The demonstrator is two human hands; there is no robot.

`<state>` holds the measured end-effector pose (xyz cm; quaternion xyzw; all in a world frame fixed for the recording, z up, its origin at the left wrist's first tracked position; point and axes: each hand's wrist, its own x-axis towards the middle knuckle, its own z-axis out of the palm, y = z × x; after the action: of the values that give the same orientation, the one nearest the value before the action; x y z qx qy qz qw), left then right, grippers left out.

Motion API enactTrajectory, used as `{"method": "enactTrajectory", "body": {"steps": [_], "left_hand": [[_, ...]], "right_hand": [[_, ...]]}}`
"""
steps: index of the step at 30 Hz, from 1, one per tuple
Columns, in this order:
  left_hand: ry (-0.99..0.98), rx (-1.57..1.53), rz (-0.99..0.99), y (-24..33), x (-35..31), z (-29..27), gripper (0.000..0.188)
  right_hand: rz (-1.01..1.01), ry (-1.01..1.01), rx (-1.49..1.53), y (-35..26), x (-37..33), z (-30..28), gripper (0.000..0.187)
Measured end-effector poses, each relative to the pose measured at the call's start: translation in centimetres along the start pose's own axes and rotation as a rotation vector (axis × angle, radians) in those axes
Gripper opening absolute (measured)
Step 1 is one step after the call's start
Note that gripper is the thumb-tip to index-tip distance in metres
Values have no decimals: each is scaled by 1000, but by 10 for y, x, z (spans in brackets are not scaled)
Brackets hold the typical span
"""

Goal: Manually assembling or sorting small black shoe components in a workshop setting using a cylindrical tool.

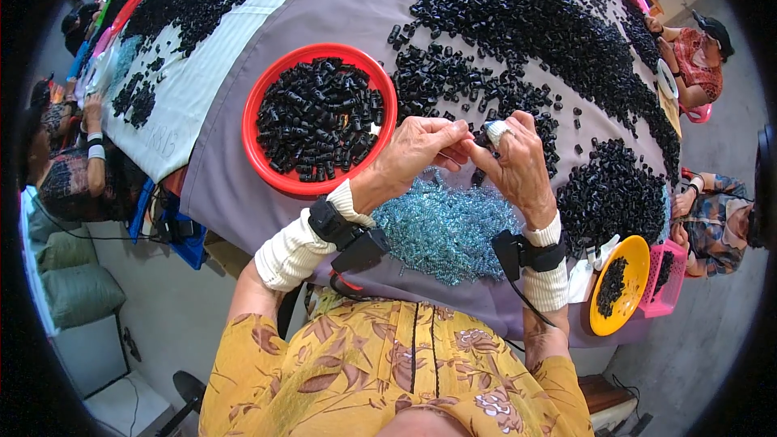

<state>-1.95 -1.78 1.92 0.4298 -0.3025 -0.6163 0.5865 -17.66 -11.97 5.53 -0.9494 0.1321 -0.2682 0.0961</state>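
My left hand (422, 148) and my right hand (520, 159) meet over the table with their fingertips pinched close together. What they hold between them is too small to make out, though dark pieces show right by the right fingers. White wrapping covers one finger of the right hand. Just below the hands lies a heap of small, shiny bluish pieces (445, 231), which look thin and coiled. To the left of my hands stands a red round tray (252, 133) filled with short black cylindrical plastic parts (320, 117). More loose black parts (445, 73) lie beyond my fingers.
A large spread of black parts (526, 8) covers the far table, with another heap (611, 186) at right. A yellow bowl (635, 295) and a pink basket (665, 287) stand near the right edge. Other people sit along both sides. Wrist devices (344, 231) with cables are on my arms.
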Motion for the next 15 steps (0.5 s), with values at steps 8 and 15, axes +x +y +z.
{"method": "enactTrajectory", "body": {"steps": [8,15], "left_hand": [[-24,73,-22,12,-4,5,27],[108,52,72,26,-12,-13,24]], "right_hand": [[-56,-16,39,-4,15,2,30],[-68,-74,92,-4,39,9,31]]}}
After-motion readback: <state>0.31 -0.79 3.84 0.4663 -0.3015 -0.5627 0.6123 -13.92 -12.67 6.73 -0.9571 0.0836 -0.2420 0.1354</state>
